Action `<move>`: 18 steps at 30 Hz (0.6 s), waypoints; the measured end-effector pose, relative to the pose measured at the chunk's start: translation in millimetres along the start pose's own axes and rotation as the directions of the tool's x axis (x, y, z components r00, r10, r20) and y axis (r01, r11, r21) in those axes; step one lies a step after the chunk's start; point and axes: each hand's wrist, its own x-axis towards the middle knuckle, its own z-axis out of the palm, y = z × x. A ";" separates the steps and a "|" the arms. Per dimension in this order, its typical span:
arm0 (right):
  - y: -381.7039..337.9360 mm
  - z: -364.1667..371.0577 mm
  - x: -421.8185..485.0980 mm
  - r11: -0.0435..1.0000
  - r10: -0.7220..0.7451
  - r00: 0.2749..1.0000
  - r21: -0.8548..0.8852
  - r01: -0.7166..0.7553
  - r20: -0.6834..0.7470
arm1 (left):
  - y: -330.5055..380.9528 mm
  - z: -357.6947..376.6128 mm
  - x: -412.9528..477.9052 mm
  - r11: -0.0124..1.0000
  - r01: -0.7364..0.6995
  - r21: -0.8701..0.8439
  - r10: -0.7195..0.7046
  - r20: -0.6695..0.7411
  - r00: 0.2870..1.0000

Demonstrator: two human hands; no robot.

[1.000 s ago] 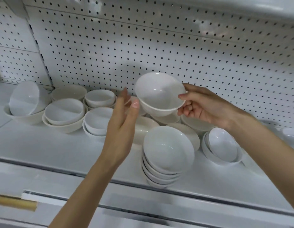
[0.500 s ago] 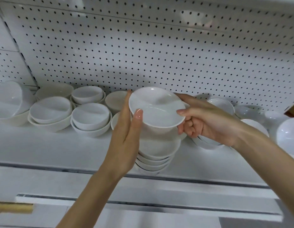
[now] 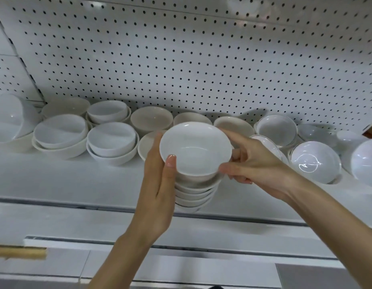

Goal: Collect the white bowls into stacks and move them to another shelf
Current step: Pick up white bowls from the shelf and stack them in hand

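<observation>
no text, label, brand or number can be read anywhere in this view.

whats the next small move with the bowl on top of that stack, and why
Probably let the top bowl settle fully into the stack and steady it before lifting. The left hand braces the stack's side with its thumb on the bowl's rim, and the right hand pinches the other edge, so the bowl looks about seated and both hands are placed to grip the stack.

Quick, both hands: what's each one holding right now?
Left hand: closed on the bowl stack, thumb on the top bowl.
Right hand: fingers on the top bowl's rim.
</observation>
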 end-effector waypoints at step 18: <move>27.5 3.6 0.9 0.971 -0.093 0.990 -0.231 0.067 -0.102 | -9.7 5.6 -2.6 0.999 0.024 -0.049 -0.025 -0.025 0.999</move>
